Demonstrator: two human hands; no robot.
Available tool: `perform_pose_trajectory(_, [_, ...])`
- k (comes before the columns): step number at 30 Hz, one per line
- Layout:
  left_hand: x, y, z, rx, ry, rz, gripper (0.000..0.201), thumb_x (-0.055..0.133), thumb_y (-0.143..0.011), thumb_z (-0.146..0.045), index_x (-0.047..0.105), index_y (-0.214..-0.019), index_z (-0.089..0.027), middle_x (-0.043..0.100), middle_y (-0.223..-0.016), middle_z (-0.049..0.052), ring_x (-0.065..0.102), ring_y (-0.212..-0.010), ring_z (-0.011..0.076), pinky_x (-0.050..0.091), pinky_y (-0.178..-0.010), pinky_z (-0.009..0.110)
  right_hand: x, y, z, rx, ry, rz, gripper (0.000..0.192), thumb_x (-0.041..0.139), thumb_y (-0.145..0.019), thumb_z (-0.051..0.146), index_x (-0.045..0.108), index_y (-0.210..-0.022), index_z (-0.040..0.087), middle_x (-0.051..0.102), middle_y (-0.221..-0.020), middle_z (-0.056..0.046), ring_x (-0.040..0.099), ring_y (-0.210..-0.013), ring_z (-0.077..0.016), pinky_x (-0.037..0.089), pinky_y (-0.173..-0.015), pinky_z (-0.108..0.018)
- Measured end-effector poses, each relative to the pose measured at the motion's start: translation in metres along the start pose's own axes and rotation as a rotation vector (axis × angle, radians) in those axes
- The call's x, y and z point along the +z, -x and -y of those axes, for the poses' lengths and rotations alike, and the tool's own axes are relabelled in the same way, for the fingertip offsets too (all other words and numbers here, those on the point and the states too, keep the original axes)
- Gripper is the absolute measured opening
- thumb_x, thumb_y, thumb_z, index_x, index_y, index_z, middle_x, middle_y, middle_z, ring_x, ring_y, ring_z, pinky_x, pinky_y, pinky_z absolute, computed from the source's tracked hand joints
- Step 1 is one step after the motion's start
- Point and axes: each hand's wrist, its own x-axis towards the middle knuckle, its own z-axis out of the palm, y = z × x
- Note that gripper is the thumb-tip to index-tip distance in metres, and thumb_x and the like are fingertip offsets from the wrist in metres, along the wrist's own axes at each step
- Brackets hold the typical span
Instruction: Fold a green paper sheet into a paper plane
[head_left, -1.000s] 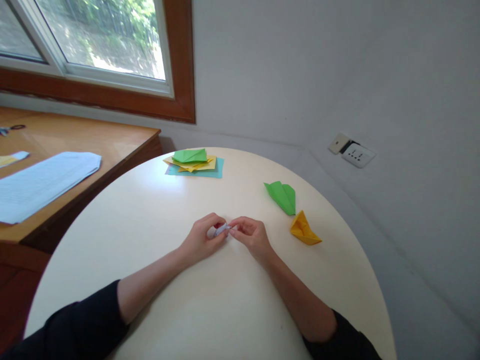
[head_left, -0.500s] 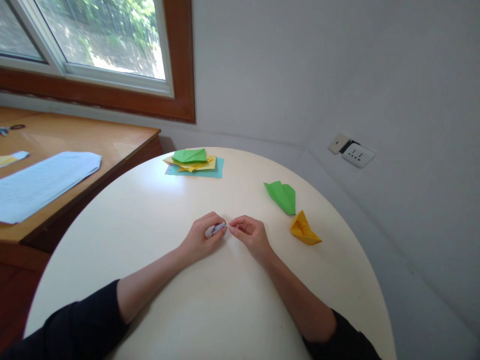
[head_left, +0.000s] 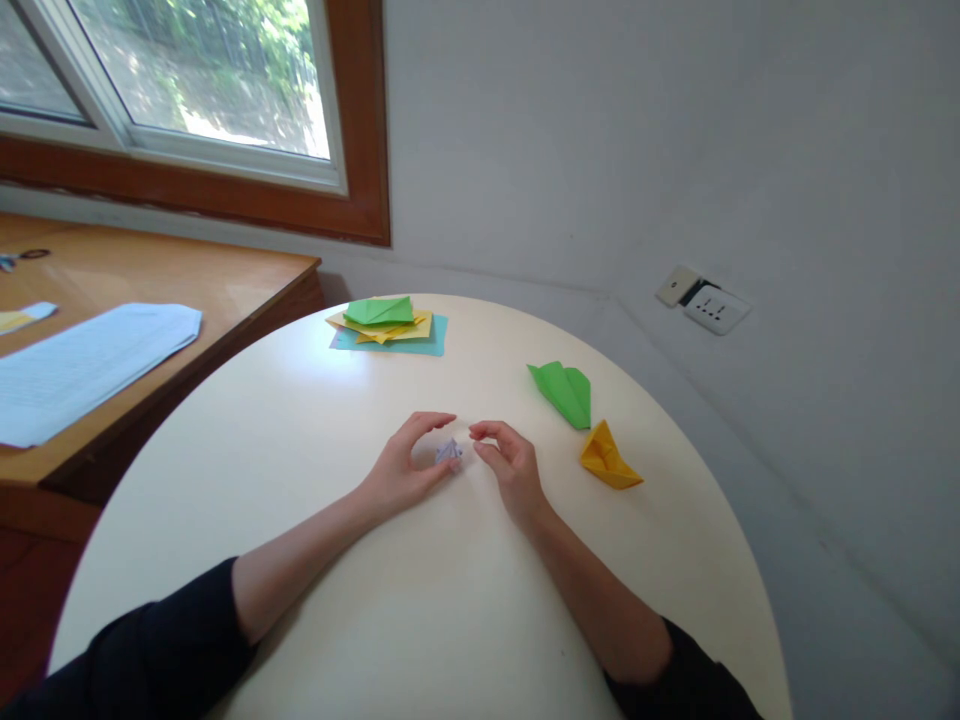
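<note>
Nearest me, my dark sleeves [head_left: 161, 635] lie over the near part of the round white tabletop [head_left: 420, 620], my forearms slanting in from either side. My left hand [head_left: 397, 472] is spread, thumb and fingers well apart in a wide curve with its opening toward my right hand. Inside that curve sits a small, pale lavender folded paper piece [head_left: 448, 452], around the middle of the tabletop, well in from every edge. My thumb runs along its near side; I cannot tell whether the two touch. My right hand [head_left: 514, 468] faces it from the other side, fingers loosely curled, a small gap between forefinger and thumb, and I see nothing gripped there. Its fingertips are near the paper piece but apart from it.

Beyond my right hand, toward the tabletop's right edge, a yellow folded paper boat [head_left: 606, 462] rests with one point aimed at that edge. Just past it lies a green folded paper [head_left: 564, 394], tapering toward the far left. At the far edge, left of centre, is a stack of folded papers [head_left: 424, 347], green on top, yellow beneath, blue lowest.

Off the left edge stands a wooden desk [head_left: 225, 262] bearing white sheets [head_left: 97, 365]. Farther off are a wall socket [head_left: 716, 308] and a wood-framed window [head_left: 225, 80].
</note>
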Motion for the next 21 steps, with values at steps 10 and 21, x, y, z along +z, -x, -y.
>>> perform_pose_trajectory(10, [-0.004,0.006,-0.013,0.172,-0.177,-0.111,0.021,0.054,-0.074,-0.012,0.053,-0.094,-0.020,0.049,-0.113,0.009,0.046,-0.110,0.0224,0.040,-0.095,0.042,0.000,0.002,-0.002,-0.075,0.074,0.100,0.013,0.055,-0.068,0.020,0.064,-0.076,0.021,0.060,-0.086,-0.003,0.056,-0.085,-0.0178,0.043,-0.070,-0.028])
perform_pose_trajectory(21, [-0.002,0.007,-0.013,0.200,-0.269,-0.105,0.019,0.052,-0.078,-0.011,0.060,-0.091,-0.022,0.050,-0.111,0.008,0.047,-0.107,0.0211,0.043,-0.092,0.040,0.000,0.006,0.007,-0.068,-0.014,0.281,0.015,0.056,-0.076,0.030,0.064,-0.086,0.023,0.064,-0.102,-0.005,0.056,-0.101,-0.0212,0.043,-0.084,-0.035])
